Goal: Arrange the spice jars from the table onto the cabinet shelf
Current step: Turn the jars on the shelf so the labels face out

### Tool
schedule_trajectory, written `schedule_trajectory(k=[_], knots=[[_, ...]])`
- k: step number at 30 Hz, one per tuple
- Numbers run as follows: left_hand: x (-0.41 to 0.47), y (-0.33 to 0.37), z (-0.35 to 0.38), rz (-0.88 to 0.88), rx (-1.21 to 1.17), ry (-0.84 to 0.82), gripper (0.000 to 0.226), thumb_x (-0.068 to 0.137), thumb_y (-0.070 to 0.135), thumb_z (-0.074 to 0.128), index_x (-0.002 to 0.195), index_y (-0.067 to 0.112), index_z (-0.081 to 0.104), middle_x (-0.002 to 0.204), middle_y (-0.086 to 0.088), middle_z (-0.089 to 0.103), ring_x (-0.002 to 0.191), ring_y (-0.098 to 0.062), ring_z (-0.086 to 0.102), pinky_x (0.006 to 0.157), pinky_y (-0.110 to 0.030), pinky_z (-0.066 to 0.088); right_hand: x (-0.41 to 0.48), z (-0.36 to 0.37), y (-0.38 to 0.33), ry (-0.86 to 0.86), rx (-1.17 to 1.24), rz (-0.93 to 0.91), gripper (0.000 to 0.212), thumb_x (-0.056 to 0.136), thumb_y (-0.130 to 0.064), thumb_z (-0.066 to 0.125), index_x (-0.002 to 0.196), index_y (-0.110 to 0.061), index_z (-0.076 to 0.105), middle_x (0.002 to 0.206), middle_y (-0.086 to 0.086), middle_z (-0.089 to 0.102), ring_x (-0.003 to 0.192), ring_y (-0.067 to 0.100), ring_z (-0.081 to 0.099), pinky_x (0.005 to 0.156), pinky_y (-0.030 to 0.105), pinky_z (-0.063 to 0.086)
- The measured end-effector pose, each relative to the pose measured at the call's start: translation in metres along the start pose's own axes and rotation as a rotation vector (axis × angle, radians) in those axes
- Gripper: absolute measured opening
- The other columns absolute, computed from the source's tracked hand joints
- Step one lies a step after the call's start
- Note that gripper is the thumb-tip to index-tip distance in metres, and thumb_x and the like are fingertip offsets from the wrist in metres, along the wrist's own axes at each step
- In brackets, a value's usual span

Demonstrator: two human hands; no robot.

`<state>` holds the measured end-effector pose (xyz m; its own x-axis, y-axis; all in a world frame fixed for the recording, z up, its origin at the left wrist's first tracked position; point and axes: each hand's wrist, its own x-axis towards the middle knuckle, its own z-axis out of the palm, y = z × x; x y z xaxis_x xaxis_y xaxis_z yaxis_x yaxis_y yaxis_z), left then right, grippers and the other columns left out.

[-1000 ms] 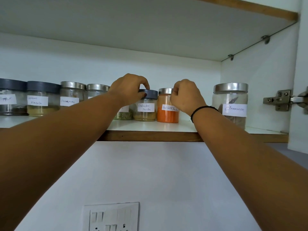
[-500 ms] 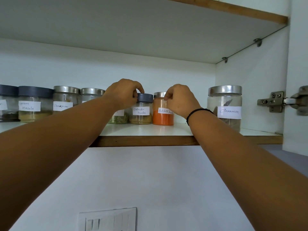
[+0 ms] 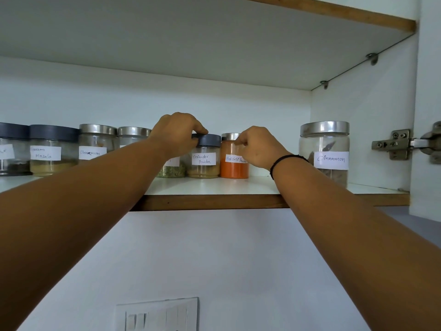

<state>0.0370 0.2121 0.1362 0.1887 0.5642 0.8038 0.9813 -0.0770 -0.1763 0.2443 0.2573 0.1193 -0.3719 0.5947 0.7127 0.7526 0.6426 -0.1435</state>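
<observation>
A row of labelled spice jars stands on the white cabinet shelf (image 3: 214, 187). My left hand (image 3: 176, 132) grips the dark lid of the coriander powder jar (image 3: 205, 161). My right hand (image 3: 257, 146), with a black band at the wrist, pinches the upper part of the red chilli powder jar (image 3: 232, 163), which holds orange powder and has a metal lid. A jar of green herbs (image 3: 171, 172) is mostly hidden behind my left arm. Both held jars stand upright on the shelf, side by side.
Left along the shelf stand a metal-lidded cinnamon jar (image 3: 95, 146), a garam masala jar (image 3: 52, 154) and another dark-lidded jar (image 3: 12, 154). A large cinnamon jar (image 3: 327, 151) stands at the right, with a gap beside it. A door hinge (image 3: 401, 144) and a wall switch plate (image 3: 157, 314) are also visible.
My view has shifted slightly down and left. My right hand slid from over the chilli jar's lid to its right side; the left hand stays on the coriander lid.
</observation>
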Motion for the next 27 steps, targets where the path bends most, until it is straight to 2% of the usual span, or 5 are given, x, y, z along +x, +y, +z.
schedule_trajectory(k=[6, 18, 23, 27], knots=[[0.000, 0.000, 0.001, 0.000, -0.005, -0.028, 0.038, 0.095, 0.014, 0.060, 0.131, 0.026, 0.065, 0.128, -0.001, 0.066, 0.113, -0.022, 0.060, 0.092, -0.039, 0.049, 0.001, 0.001, 0.000, 0.009, 0.028, 0.009, 0.033, 0.094, -0.002, 0.051, 0.123, -0.007, 0.066, 0.131, 0.012, 0.060, 0.119, 0.028, 0.057, 0.099, 0.032, 0.048], [0.002, -0.001, 0.002, -0.006, -0.016, -0.048, 0.035, 0.098, 0.016, 0.053, 0.130, 0.025, 0.066, 0.124, -0.001, 0.068, 0.112, -0.024, 0.060, 0.092, -0.044, 0.052, 0.002, 0.002, 0.000, 0.034, 0.029, 0.038, 0.028, 0.087, -0.002, 0.054, 0.106, -0.007, 0.074, 0.111, 0.013, 0.070, 0.101, 0.029, 0.065, 0.090, 0.042, 0.056], [0.002, 0.001, 0.002, 0.002, -0.002, -0.054, 0.034, 0.099, 0.017, 0.052, 0.129, 0.025, 0.066, 0.122, -0.001, 0.069, 0.110, -0.024, 0.061, 0.089, -0.039, 0.052, -0.003, -0.002, -0.006, 0.028, 0.035, 0.023, 0.031, 0.090, -0.009, 0.055, 0.117, -0.010, 0.070, 0.119, 0.010, 0.067, 0.107, 0.027, 0.063, 0.094, 0.039, 0.054], [0.002, 0.002, 0.001, 0.006, 0.010, -0.043, 0.034, 0.099, 0.018, 0.052, 0.129, 0.025, 0.067, 0.122, -0.001, 0.069, 0.110, -0.024, 0.061, 0.089, -0.042, 0.053, -0.008, -0.008, -0.010, 0.105, 0.040, -0.012, 0.031, 0.090, -0.014, 0.055, 0.117, -0.013, 0.070, 0.118, 0.007, 0.069, 0.106, 0.025, 0.063, 0.091, 0.037, 0.054]])
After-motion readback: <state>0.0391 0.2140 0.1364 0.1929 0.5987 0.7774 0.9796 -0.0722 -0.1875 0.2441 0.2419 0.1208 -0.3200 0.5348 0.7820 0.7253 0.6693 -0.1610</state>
